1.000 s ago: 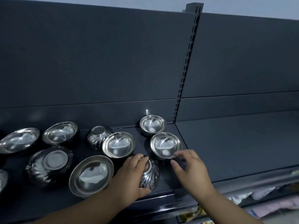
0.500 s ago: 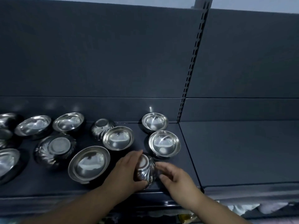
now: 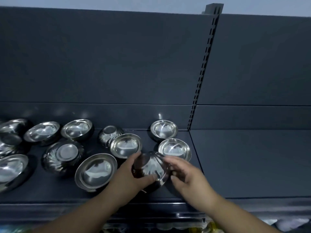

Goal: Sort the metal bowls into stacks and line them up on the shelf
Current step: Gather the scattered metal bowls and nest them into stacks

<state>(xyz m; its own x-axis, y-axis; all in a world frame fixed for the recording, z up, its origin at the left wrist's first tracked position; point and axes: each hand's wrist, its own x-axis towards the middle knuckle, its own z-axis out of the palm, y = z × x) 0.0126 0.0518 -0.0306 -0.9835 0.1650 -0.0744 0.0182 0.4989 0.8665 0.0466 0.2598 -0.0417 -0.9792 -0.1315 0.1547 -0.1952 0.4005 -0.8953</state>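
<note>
The left hand (image 3: 127, 176) grips the small fluted bowl (image 3: 149, 167), with fingers curled over its far side and the thumb pressed on the near wall. We see this bowl tilted, its ribbed outside turned towards us, at the front of the shelf (image 3: 252, 165). We cannot tell whether its lower edge touches the shelf. The right hand (image 3: 191, 178) is at the bowl's right rim with its fingers bent towards it, but motion blur keeps us from telling whether they pinch the rim or only touch it.

Just behind the held bowl stands a plain bowl (image 3: 175, 149), mouth up, and behind that a second plain bowl (image 3: 164, 130) near the back panel. To the left we find another upright bowl (image 3: 125, 145) touching a small overturned fluted bowl (image 3: 110, 135). A wider bowl (image 3: 96, 171) sits just beside the left wrist, and a large overturned fluted bowl (image 3: 63, 155) lies further left. More upright bowls (image 3: 76, 129) run along the back. A slotted upright (image 3: 203, 73) divides the back panel.
</note>
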